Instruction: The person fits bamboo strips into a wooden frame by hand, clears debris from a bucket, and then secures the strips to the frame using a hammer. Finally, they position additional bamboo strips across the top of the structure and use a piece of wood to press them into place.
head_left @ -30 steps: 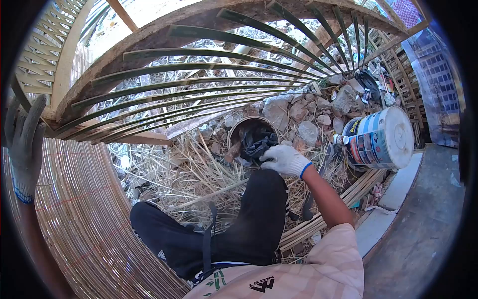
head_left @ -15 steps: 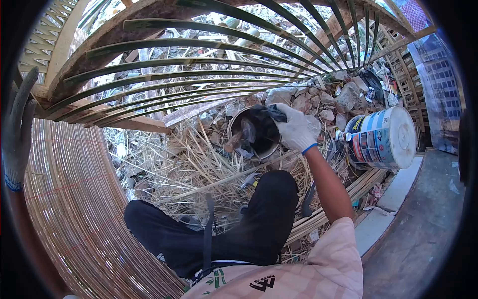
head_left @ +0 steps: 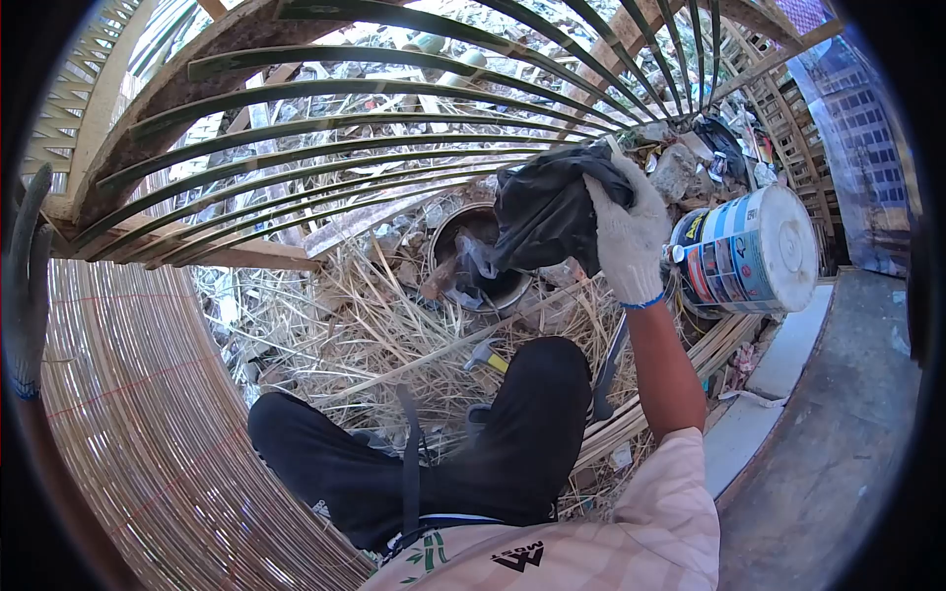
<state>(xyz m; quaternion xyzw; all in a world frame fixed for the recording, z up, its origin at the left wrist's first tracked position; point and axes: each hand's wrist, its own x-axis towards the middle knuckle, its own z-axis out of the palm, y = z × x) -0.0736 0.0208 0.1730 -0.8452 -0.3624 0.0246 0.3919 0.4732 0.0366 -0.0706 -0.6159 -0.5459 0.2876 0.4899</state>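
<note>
My right hand, in a white knit glove with a blue cuff, is closed on a crumpled black plastic bag. The bag hangs over the right side of a round metal pot on the ground. Inside the pot lies clear, crumpled plastic. At the far left edge, my gloved left hand has its fingers stretched upward beside the corner of a wooden frame. Green bamboo slats fan out across that frame, in front of me.
A paint bucket lies on its side at the right. Near my knee is a hammer with a yellow handle, among dry bamboo strips. A slatted bamboo screen runs along the left. Rubble is beyond the pot.
My right hand has lifted the black bag out of the pot, up and to the right, and the bag has spread wider. My left hand stays at the frame's corner.
</note>
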